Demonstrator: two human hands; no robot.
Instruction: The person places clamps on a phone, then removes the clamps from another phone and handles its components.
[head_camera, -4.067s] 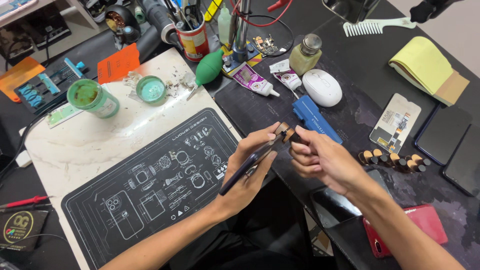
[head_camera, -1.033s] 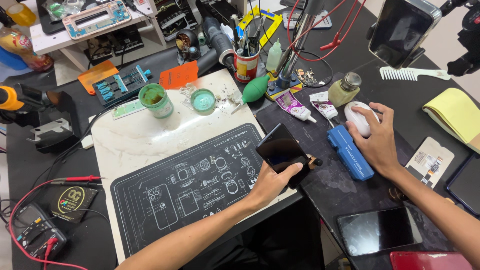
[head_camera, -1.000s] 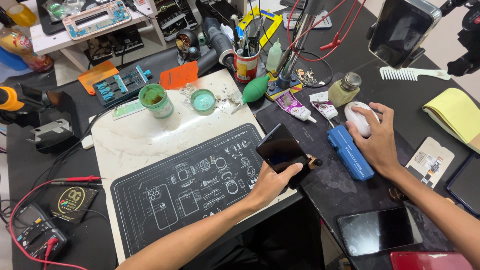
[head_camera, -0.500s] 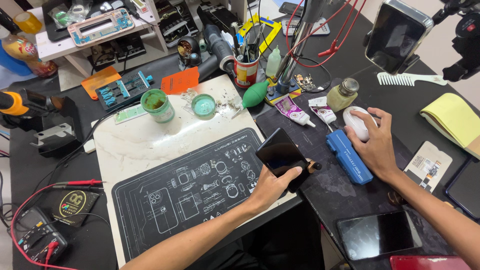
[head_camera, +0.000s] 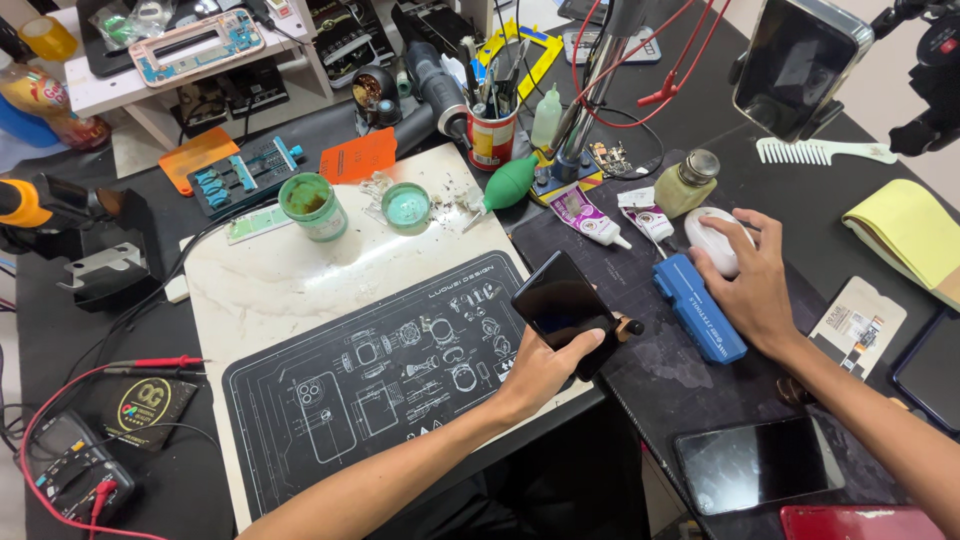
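Head view, largest to smallest. The black tabletop (head_camera: 200, 490) carries a white marble-patterned work mat (head_camera: 280, 290) whose near half is a dark panel printed with white line drawings of phone parts (head_camera: 370, 380). At the far right edge lies a yellow folded cloth (head_camera: 905, 240); at the near right, a dark flat smartphone lying face up (head_camera: 760, 465). The left hand (head_camera: 545, 370) holds a black rectangular smartphone with a dark screen (head_camera: 562, 305) above the mat's right edge, tilted, its fingers (head_camera: 590, 345) clamped around the lower end of the device. Just right of it lies a blue rectangular plastic case (head_camera: 700, 320). The right hand (head_camera: 750, 285) rests on a white oval plastic object (head_camera: 705, 240) at the far end of the blue case, its fingers (head_camera: 745, 228) curled together over the top of it. Beyond stand a red and white tin can filled with tools (head_camera: 492, 135), a green plastic cup (head_camera: 312, 205), a green teardrop-shaped rubber blower (head_camera: 512, 182), a small glass bottle of yellowish liquid (head_camera: 688, 185) and a round green lid (head_camera: 407, 207). A white comb (head_camera: 825, 152) lies further right.
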